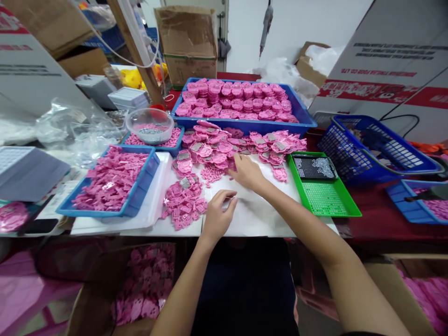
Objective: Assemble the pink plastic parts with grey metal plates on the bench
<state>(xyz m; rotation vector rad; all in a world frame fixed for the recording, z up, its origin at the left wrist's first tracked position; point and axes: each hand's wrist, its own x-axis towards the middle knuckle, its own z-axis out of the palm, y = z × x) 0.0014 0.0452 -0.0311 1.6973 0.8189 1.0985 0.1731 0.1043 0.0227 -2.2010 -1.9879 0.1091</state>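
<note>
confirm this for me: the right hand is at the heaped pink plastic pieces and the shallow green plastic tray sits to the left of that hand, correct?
Not quite: the shallow green plastic tray sits to the right of the right hand, as the head view shows. That hand is at the heaped pink plastic pieces.

The right hand (pixel 248 171) hides some pink pieces (pixel 213 151); below the desk's (pixel 371 200) near right corner, a carton (pixel 394 288) is cut off; silvery bits (pixel 154 136), too small to tell.
</note>
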